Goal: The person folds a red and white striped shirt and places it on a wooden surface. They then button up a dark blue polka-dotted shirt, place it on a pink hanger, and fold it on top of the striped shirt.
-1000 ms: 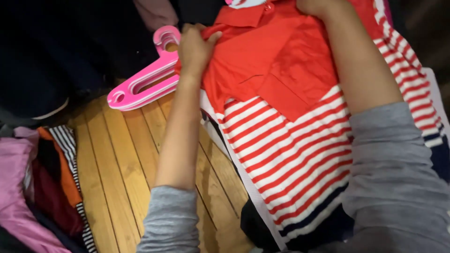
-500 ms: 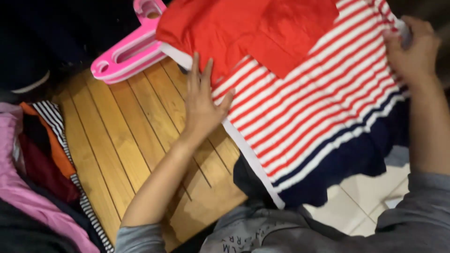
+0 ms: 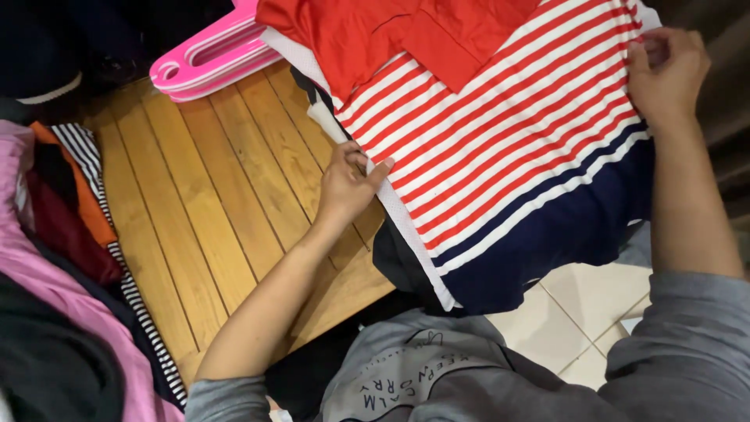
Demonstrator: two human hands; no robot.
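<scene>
A red, white-striped shirt (image 3: 500, 133) with a navy lower band lies flat across the wooden table (image 3: 211, 211), red top part at the far edge. My left hand (image 3: 348, 184) pinches the shirt's left side edge near the middle. At the right side edge my right hand (image 3: 664, 74) grips the fabric. Darker fabric shows underneath the shirt's left edge.
Pink plastic hangers (image 3: 211, 59) lie at the table's far left. A heap of clothes (image 3: 62, 266), pink, orange, maroon and black-and-white striped, sits along the left. White floor tiles (image 3: 578, 312) show below the table's near edge.
My left hand moved from the shirt's shoulder down its left edge and now pinches it. My right hand went to the right edge. The view dropped toward the shirt's lower part.
</scene>
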